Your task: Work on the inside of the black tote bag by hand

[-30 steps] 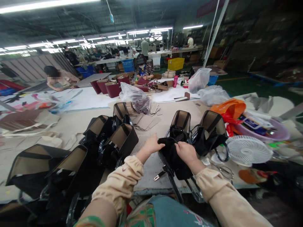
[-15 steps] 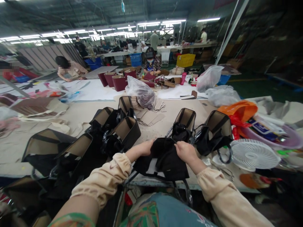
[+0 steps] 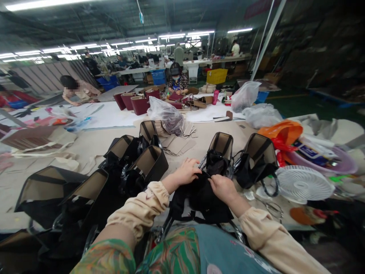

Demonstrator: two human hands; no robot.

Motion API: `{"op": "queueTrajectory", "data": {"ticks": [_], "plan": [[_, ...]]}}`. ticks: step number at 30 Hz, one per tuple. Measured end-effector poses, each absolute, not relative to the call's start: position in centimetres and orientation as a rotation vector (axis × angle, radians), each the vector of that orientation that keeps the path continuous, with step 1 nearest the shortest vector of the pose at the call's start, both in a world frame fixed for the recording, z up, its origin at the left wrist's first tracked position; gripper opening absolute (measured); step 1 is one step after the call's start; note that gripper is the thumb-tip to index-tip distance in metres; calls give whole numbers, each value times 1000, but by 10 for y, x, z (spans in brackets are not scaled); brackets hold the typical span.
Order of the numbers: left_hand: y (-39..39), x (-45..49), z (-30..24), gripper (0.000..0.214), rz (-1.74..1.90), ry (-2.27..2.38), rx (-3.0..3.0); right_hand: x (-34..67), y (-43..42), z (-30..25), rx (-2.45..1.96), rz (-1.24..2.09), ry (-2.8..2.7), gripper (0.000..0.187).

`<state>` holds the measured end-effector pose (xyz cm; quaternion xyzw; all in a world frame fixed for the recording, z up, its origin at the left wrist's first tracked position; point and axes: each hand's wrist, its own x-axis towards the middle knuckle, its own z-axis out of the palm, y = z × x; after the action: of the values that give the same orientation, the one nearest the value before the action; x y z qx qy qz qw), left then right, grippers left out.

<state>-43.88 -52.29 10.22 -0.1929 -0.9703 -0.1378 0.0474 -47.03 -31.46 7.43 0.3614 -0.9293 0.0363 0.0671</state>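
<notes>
A black fabric bag [image 3: 199,199] lies at the near table edge, partly over my lap. My left hand [image 3: 186,172] rests on its upper left edge with fingers curled over the cloth. My right hand [image 3: 222,187] pinches the bag's top edge just to the right. Right behind the hands stand two open black bags with tan lining [image 3: 221,148] [image 3: 258,156]. To the left lies a cluster of several similar open black bags [image 3: 142,163].
A white fan [image 3: 302,185] lies at the right, beside an orange plastic bag [image 3: 281,131] and a purple basin [image 3: 339,161]. Cardboard pieces [image 3: 178,142] and a clear plastic bag [image 3: 167,114] sit mid-table. Other people work at far tables [image 3: 75,89] [image 3: 176,80].
The black bag has been pulled nearer over the table edge and bunched up. My left hand moved from its left side onto its top edge, closer to my right hand.
</notes>
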Motion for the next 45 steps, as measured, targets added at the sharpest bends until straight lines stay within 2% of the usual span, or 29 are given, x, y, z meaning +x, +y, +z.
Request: {"op": "queueTrajectory", "data": {"ticks": [5, 10, 16, 22, 38, 45], "plan": [[-528, -442, 106, 10, -412, -2911, -807, -474, -313, 69, 1057, 149, -2817, 29], [-528, -438, 106, 15, -532, -2905, -968, -476, -311, 67, 1026, 199, -2846, 30], [-523, -441, 98, 22, -470, -2895, -711, -476, -312, 67, 1006, 212, -2865, 31], [-513, -447, 95, 22, -328, -2948, -467, -473, -315, 72, 987, 201, -2889, 31], [-515, -449, 85, 21, -289, -2902, -369, -478, -322, 78, 929, 406, -2887, 33], [-513, -449, 81, 21, -292, -2868, -340, -487, -332, 80, 969, 353, -2872, 30]]}}
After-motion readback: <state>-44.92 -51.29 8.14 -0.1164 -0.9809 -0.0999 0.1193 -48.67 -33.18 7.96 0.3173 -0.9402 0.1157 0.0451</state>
